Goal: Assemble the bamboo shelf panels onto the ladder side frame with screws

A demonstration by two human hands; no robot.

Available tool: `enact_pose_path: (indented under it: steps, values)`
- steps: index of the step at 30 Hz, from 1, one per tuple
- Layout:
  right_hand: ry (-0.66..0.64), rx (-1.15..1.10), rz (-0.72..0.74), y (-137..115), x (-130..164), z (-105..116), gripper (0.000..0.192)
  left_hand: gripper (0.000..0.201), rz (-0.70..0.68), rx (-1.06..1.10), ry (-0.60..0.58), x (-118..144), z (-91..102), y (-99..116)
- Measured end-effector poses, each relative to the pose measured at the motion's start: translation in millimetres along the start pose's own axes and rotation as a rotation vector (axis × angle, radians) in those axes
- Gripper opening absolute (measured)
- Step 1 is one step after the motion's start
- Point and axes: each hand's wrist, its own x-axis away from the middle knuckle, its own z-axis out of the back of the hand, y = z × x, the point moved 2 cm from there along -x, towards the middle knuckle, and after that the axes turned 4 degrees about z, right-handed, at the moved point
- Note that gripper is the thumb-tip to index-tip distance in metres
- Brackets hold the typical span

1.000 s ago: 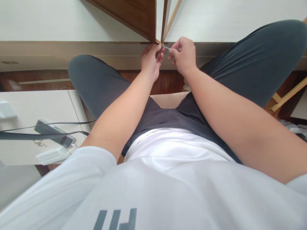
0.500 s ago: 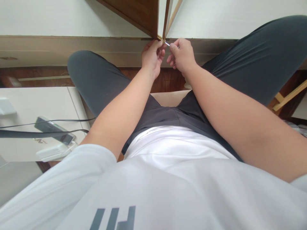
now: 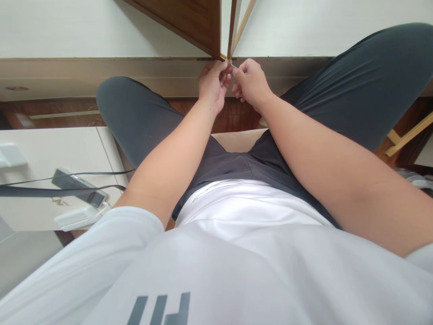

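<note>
Left hand (image 3: 212, 83) is pinched on the bottom corner of the thin wooden panel (image 3: 232, 28), looks like to keep it steady. Right beside that pinch, the right hand (image 3: 250, 83) is closed narrow around a tiny metal piece (image 3: 234, 66), its tip touching the same corner, too small to identify.

A white cabinet (image 3: 40, 149) at left bears a phone (image 3: 79, 189), black cables (image 3: 67, 174) (looped) and a charger (image 3: 76, 217).
</note>
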Motion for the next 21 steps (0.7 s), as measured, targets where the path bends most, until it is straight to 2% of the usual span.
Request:
enact_pose_path:
  steps: [11,17,21]
  values:
    - [-0.035,0.035,-0.039,-0.4,0.0,-2.0,0.027,0.016,0.029,0.047,0.011,-6.2,0.6,-3.4]
    - [-0.046,0.024,-0.066,-0.2,-0.7,-2.6,0.021,0.023,-0.024,0.008,-0.013,-8.7,3.1,-3.0]
    - [-0.042,0.024,-0.063,2.4,-1.7,-2.8,0.022,0.019,-0.030,-0.030,-0.020,-4.9,1.9,-1.0]
